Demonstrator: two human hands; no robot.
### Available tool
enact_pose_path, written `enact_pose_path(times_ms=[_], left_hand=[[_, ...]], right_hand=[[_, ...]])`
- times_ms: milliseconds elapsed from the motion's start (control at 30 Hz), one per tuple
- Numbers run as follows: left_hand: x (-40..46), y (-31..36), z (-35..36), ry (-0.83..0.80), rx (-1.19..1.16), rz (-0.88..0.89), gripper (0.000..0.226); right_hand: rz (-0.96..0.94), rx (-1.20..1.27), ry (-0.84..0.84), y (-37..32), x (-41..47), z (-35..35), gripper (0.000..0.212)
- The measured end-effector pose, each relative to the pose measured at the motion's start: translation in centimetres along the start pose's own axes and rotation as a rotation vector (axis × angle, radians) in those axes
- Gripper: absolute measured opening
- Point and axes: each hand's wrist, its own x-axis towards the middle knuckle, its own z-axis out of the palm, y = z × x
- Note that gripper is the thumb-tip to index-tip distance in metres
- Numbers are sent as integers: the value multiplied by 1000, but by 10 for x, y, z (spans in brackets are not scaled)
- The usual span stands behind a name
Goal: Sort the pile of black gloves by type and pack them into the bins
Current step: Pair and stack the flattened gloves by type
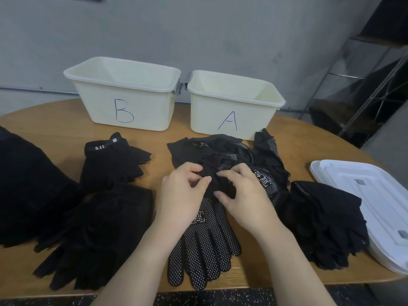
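Both hands at centre of the wooden worktop (55,120). Left hand (181,195) and right hand (240,195) each pinch a fold of plain black glove (215,183) between thumb and fingers, atop the unsorted glove pile (231,155). Dotted gloves (203,250) lie flat beneath the wrists, fingers toward the near edge. Sorted stacks: "5.11" fingerless gloves (114,160) far left, full-finger plain gloves (92,235) near left, thin black gloves (324,219) right. Bin B (123,93) and bin A (234,102) stand side by side at the back, nothing visible inside. White lids (375,195) at right edge.
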Motion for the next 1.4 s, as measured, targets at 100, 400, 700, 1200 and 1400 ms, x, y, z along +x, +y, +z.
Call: enact_pose_path(times_ms=[100,400,700,1200,1400], left_hand=[[1,0,3,3,36,62,30],[-4,8,-1,192,-174,307,18],[2,-12,-15,105,-94,287,40],[6,-18,2,-120,368,302,87],[13,-15,9,-151,389,327,76]], right_hand=[[12,-11,65,-1,3,4,32],[11,56,320,-5,11,6,18],[-1,232,511,-15,27,-10,17],[113,273,397,-26,80,-56,21],[119,252,540,-36,108,-93,26]])
